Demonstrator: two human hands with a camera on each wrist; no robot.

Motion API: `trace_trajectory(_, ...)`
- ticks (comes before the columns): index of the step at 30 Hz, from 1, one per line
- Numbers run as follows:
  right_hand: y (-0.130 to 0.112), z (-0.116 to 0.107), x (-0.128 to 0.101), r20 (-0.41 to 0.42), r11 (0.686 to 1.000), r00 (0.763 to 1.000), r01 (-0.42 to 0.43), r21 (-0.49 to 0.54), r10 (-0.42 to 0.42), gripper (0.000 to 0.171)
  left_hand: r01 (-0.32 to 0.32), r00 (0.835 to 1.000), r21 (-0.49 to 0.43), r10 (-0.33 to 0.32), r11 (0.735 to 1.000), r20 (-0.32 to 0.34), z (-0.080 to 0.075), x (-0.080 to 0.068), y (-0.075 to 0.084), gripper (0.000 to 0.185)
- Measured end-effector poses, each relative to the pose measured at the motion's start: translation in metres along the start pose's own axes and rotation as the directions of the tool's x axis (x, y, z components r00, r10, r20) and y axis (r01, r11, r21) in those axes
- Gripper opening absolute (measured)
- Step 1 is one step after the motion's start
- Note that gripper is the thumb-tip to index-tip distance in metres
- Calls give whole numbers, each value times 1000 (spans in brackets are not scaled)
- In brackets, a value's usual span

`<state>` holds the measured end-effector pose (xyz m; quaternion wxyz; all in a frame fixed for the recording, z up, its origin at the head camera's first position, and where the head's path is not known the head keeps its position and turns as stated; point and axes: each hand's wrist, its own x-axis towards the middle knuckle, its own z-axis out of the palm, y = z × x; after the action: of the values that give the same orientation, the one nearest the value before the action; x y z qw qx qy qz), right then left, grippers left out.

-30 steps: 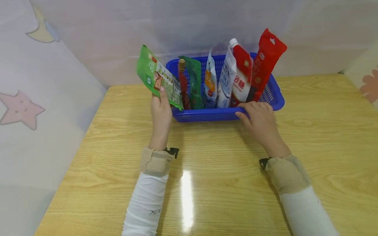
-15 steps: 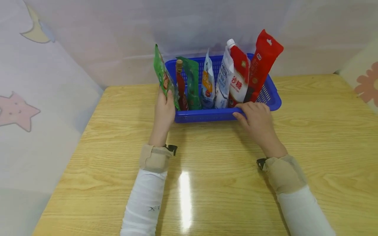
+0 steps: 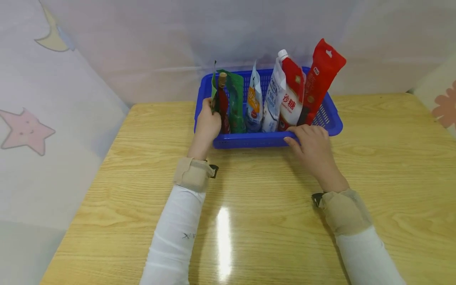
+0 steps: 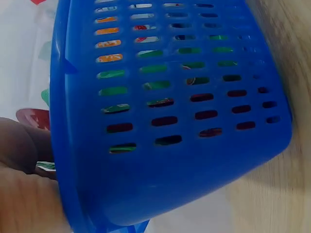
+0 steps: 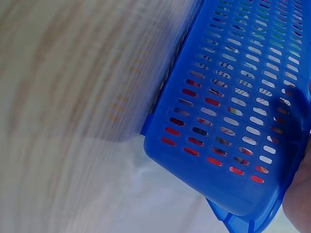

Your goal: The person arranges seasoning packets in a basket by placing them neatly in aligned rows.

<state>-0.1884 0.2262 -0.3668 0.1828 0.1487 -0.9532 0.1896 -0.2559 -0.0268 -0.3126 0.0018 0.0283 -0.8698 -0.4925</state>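
Observation:
My left hand [image 3: 208, 124] is at the left end of a blue plastic basket [image 3: 253, 141], pinching a green snack packet [image 3: 214, 86] that stands nearly edge-on inside it. Most of the packet hides behind the fingers. Right beside it is a dark red bottle [image 3: 223, 103] with a gold cap, then a dark green pouch [image 3: 235, 103]. My right hand [image 3: 313, 150] grips the front rim near the right end, thumb in front and fingers over the edge. In the left wrist view, the basket wall [image 4: 160, 179] hides the packet's lower part.
Also upright in the basket are a blue-and-white pouch with an orange patch [image 3: 254, 103], a white bag [image 3: 273, 99], a red-and-white sugar pouch [image 3: 292, 93] with a white cap, and a leaning red packet [image 3: 322, 75]. The basket stands on a wooden table [image 3: 270, 221] near the back wall.
The green packet has moved right and down from over the left end into the basket, turning from face-up to edge-on. My right hand has kept its grip on the rim.

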Motion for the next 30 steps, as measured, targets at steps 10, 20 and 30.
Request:
trace_trajectory(10,1,0,-1,15,1000,1000,-9,6,9,29,47,997,53,-50,997,58,3,14,1,46)
trace_trajectory(20,1,1,-1,4,1000,1000,-3,11,3,30,73,994,204,-87,976,59,3,19,-1,46)
trace_trajectory(30,0,1,-1,15,1000,1000,-5,7,5,30,104,988,281,-131,954,82,4,22,0,48)
